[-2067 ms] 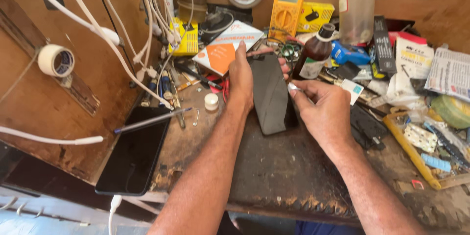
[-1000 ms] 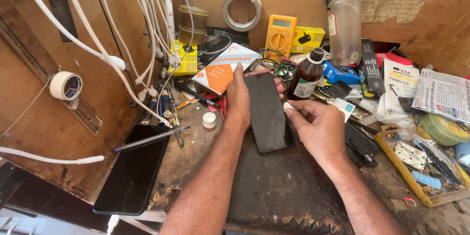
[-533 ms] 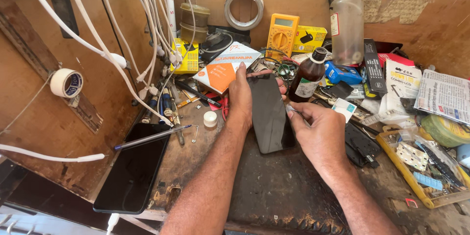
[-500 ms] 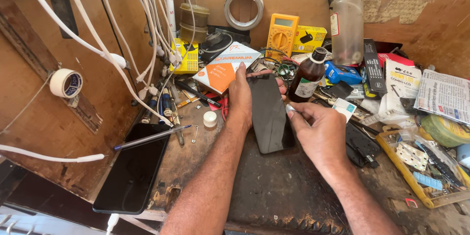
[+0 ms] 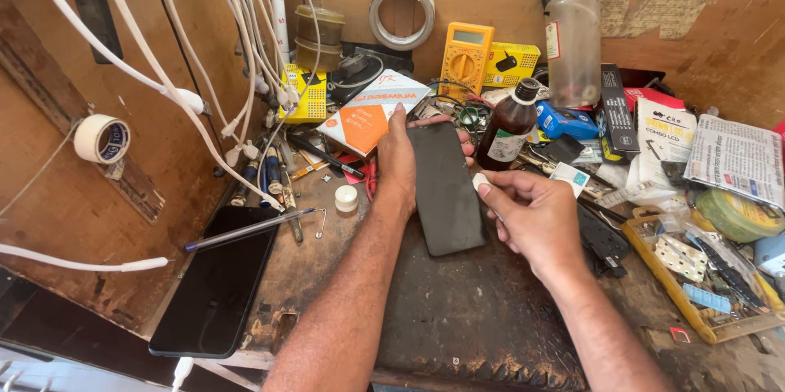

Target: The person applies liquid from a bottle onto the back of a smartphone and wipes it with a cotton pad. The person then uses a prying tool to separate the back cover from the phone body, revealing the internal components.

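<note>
My left hand [image 5: 398,165] clasps the flat black rectangular phone [image 5: 446,188] by its long edge, holding it above the dark worn bench mat [image 5: 482,310]. My right hand [image 5: 531,216] pinches a small white wad [image 5: 480,182] (cotton, maybe) against the phone's three-o'clock edge. A brown glass bottle [image 5: 509,125] stands at one o'clock.

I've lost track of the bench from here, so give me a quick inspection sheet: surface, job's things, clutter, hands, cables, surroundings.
Surface: dark worn mat on a scuffed wooden bench.
Job's things: black phone, dark face up, tilted on the mat; small white piece pinched at its right edge.
Clutter: brown bottle, yellow multimeter, clear spray bottle, orange box, white cap, second phone, parts tray.
Hands: left hand grips the phone's left edge; right hand holds the white piece.
Cables: white cables hang at left; coiled wire on the wall.
Surroundings: wooden panels, tape roll at left.
</note>
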